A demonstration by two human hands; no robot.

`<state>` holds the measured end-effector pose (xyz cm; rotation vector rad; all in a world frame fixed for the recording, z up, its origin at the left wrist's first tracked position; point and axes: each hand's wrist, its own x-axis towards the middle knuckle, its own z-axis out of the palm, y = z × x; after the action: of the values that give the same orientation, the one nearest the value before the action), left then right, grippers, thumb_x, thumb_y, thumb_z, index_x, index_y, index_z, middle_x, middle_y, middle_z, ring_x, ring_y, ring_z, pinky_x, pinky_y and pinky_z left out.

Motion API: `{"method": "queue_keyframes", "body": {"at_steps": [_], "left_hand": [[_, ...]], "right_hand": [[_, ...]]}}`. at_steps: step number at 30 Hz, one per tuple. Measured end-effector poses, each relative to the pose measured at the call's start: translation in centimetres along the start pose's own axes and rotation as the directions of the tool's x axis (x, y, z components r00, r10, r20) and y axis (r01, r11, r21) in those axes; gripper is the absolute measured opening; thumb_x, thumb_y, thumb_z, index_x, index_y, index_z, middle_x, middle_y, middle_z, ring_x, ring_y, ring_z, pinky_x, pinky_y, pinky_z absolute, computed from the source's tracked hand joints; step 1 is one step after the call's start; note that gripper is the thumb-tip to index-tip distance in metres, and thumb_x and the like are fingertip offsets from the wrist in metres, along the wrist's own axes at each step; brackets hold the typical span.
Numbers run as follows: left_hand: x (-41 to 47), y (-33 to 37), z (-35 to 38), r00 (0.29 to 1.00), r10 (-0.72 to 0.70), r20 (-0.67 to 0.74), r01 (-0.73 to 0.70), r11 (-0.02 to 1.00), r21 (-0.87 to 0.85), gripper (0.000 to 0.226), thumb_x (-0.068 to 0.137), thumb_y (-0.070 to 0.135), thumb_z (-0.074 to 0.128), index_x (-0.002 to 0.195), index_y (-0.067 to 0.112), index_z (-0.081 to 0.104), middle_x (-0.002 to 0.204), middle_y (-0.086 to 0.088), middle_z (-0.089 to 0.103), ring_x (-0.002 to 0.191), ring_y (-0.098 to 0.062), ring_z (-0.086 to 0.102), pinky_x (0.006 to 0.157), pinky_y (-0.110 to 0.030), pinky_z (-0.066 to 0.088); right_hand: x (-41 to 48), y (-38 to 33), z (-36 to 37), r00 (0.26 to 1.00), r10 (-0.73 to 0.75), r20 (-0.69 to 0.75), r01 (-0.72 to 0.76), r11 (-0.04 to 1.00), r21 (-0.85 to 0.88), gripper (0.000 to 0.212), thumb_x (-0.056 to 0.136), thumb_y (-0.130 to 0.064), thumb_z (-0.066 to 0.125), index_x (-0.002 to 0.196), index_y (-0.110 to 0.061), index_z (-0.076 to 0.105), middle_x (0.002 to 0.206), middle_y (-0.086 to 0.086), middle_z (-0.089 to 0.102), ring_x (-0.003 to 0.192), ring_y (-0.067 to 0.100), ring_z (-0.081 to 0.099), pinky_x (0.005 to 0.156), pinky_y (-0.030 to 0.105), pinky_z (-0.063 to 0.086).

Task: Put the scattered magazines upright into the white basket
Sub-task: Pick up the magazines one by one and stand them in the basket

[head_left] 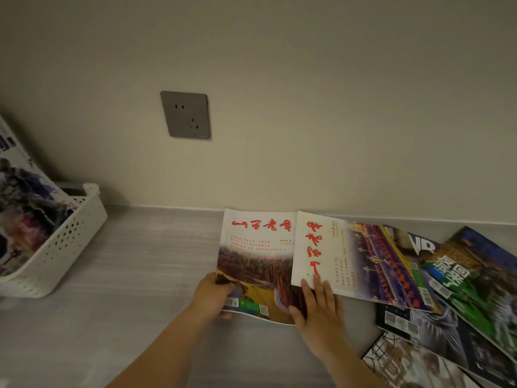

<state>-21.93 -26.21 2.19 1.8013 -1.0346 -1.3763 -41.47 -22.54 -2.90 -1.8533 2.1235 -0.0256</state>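
While left hand (214, 296) pinches magazine (256, 264) edge, floor (145, 261) lies open.

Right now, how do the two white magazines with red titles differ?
The left magazine shows a reddish forest scene; the right magazine shows a night scene with red lights. The left hand grips the left one's corner; the right hand lies flat across both. The right one overlaps the left. Both have white tops.

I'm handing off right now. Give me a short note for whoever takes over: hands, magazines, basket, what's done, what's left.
Left hand grips the near-left corner of the red-title magazine, lifting it. Right hand lies flat where it meets the second red-title magazine.
Basket at far left already holds magazines, leaning.
Left: these two plus the pile overlapping on the right.
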Motion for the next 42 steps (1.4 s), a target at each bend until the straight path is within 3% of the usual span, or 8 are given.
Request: {"method": "queue_keyframes", "body": {"at_steps": [3,6,9,15,19,27,36,42], "left_hand": [[-0.5,-0.5,-0.4,0.988,0.147,-0.057,-0.141,0.986,0.089,0.012,0.087,0.002,0.045,0.092,0.013,0.045,0.083,-0.007,0.052,0.062,-0.019,0.051,0.028,-0.021,0.044],[-1.9,-0.6,-1.7,0.941,0.317,-0.114,-0.308,0.947,0.094,0.018,0.086,-0.002,0.047,0.092,0.015,0.05,0.078,-0.002,0.054,0.071,-0.021,0.053,0.051,-0.028,0.047],[-3.7,-0.9,-4.2,0.882,0.439,-0.173,-0.441,0.897,0.028,0.022,0.083,-0.009,0.047,0.09,0.012,0.053,0.074,0.004,0.058,0.07,-0.011,0.055,0.055,-0.01,0.046],[-6.5,-1.4,-9.3,0.872,0.444,-0.207,-0.473,0.873,-0.12,0.034,0.083,-0.009,0.047,0.077,0.023,0.057,0.075,0.006,0.061,0.07,-0.008,0.056,0.044,-0.005,0.045],[-7.8,-2.0,-12.6,0.87,0.452,-0.198,-0.477,0.873,-0.105,0.036,0.083,-0.007,0.049,0.073,0.027,0.055,0.074,0.002,0.061,0.07,-0.012,0.056,0.054,-0.017,0.049],[-8.1,-1.6,-20.0,0.708,0.63,-0.32,-0.639,0.764,0.092,0.036,0.087,0.001,0.049,0.091,0.037,0.048,0.092,0.02,0.056,0.081,0.022,0.053,0.065,0.006,0.037],[-3.1,1.4,-32.6,0.57,0.618,-0.542,-0.584,0.768,0.262,0.019,0.082,0.0,0.054,0.088,0.018,0.05,0.083,-0.004,0.06,0.081,-0.027,0.058,0.074,-0.042,0.05],[0.0,0.8,-37.3,0.533,0.49,-0.689,-0.496,0.841,0.214,0.035,0.078,0.003,0.059,0.062,0.026,0.039,0.055,0.003,0.052,0.052,-0.015,0.052,0.049,-0.026,0.037]], "right_hand": [[-0.1,-0.2,-0.5,1.0,0.022,-0.02,-0.021,0.999,0.04,0.06,0.091,-0.051,0.024,0.143,-0.026,0.004,0.156,-0.001,-0.007,0.143,0.019,-0.012,0.116,0.039,-0.005],[-0.4,-0.8,-1.4,0.996,0.061,-0.068,-0.049,0.986,0.162,0.057,0.092,-0.047,0.031,0.142,-0.024,0.013,0.155,-0.003,0.006,0.143,0.017,-0.001,0.116,0.035,0.001],[-0.5,-2.2,-2.6,0.971,0.129,-0.203,-0.036,0.913,0.406,0.056,0.091,-0.037,0.043,0.139,-0.017,0.024,0.152,0.005,0.022,0.141,0.022,0.013,0.115,0.035,0.011],[1.1,-7.6,-7.9,0.979,0.198,0.044,-0.101,0.286,0.953,0.065,0.086,-0.038,0.052,0.14,-0.022,0.019,0.145,0.009,0.036,0.13,0.03,0.037,0.11,0.048,0.028],[2.0,-10.4,-11.3,0.997,0.065,0.031,-0.04,0.136,0.99,0.029,0.085,-0.006,0.051,0.108,-0.022,0.046,0.121,0.012,0.057,0.101,0.027,0.059,0.077,0.038,0.051],[2.3,-20.5,-15.3,0.98,-0.162,-0.112,0.14,0.17,0.975,0.036,0.08,0.018,0.039,0.1,-0.007,0.055,0.105,0.01,0.058,0.08,0.021,0.06,0.057,0.026,0.055],[4.9,-36.5,-20.1,0.901,-0.258,-0.348,0.417,0.298,0.858,0.033,0.08,0.01,0.05,0.11,-0.003,0.055,0.097,0.004,0.059,0.067,0.004,0.053,0.043,0.007,0.041],[7.1,-45.8,-18.3,0.882,-0.269,-0.386,0.446,0.214,0.869,0.028,0.079,0.012,0.045,0.101,-0.002,0.057,0.098,0.015,0.06,0.066,0.011,0.052,0.052,0.015,0.044]]}}
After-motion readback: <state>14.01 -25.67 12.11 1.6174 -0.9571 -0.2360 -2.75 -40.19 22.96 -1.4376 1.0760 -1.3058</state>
